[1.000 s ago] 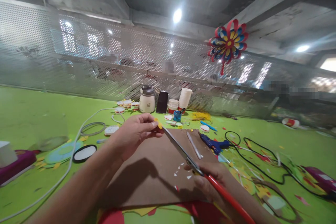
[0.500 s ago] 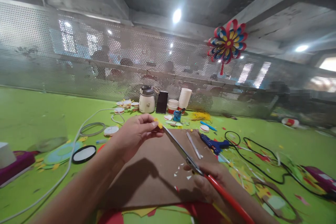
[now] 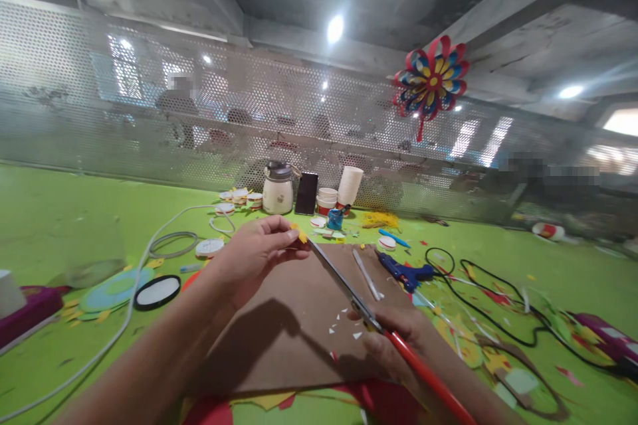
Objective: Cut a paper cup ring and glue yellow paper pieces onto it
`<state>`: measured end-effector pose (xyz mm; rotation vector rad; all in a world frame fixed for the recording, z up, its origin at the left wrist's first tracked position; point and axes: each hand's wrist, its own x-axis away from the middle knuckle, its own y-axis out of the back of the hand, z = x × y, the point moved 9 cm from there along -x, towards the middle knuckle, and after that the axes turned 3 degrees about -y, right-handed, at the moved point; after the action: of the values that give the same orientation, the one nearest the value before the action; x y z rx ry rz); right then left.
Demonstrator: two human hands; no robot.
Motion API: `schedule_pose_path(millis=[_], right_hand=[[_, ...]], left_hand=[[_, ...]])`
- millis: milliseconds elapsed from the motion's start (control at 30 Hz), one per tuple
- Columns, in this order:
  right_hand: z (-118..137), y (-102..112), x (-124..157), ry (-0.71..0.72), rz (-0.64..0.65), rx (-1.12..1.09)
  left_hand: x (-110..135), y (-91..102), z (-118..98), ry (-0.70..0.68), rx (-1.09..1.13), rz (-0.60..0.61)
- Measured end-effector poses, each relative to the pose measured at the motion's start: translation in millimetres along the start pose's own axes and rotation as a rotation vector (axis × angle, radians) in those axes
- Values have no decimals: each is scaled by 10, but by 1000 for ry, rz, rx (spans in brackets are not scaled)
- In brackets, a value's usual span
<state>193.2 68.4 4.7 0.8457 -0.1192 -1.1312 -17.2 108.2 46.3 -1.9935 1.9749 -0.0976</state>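
My left hand (image 3: 254,255) pinches a small yellow paper piece (image 3: 300,234) between thumb and fingers, held above a brown cardboard sheet (image 3: 294,325). My right hand (image 3: 393,339) grips red-handled scissors (image 3: 359,305); their long blades point up and left, with the tips at the yellow piece. Small white and red paper scraps (image 3: 343,325) lie on the cardboard under the blades.
On the green table (image 3: 64,206): a blue glue gun (image 3: 406,272) with black cable (image 3: 478,292), a white glue stick (image 3: 366,273), a white jar (image 3: 277,191), a phone (image 3: 307,194), stacked paper cups (image 3: 350,187), a white cable (image 3: 164,239), round discs (image 3: 158,292). A paper pinwheel (image 3: 432,83) hangs on the mesh wall.
Nothing has visibly changed in my hands; the view has only shifted slightly. A person behind the mesh has moved to the left.
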Motion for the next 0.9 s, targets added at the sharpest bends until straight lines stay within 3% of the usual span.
schedule_pose_path(millis=[700,900], right_hand=[[-57,-73,23,-66,42,75],[4,-27,14,9,1,39]], left_hand=[[3,-20,-13,17,13,-9],[-24,28,-22,3,-24,35]])
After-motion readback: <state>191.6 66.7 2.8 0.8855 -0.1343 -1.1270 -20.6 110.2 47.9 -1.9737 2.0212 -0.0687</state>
